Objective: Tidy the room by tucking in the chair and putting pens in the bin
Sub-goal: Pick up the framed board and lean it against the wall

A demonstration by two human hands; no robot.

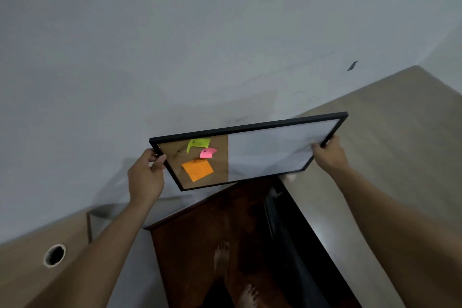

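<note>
I hold a black-framed board (265,147) up in front of a pale grey wall, tilted. Its left half is cork with a green, a pink and an orange sticky note (197,169) pinned on it. Its right half is a whiteboard. My left hand (146,172) grips the frame's left corner and my right hand (327,151) grips the right corner. No chair, pen or bin is in view.
A light wooden desk (400,147) wraps along the wall from lower left to right, with a round cable hole (55,255) at the lower left. Below me lies a dark brown wooden surface (200,245) where bare feet (222,257) show. A small dark mark (352,66) is on the wall.
</note>
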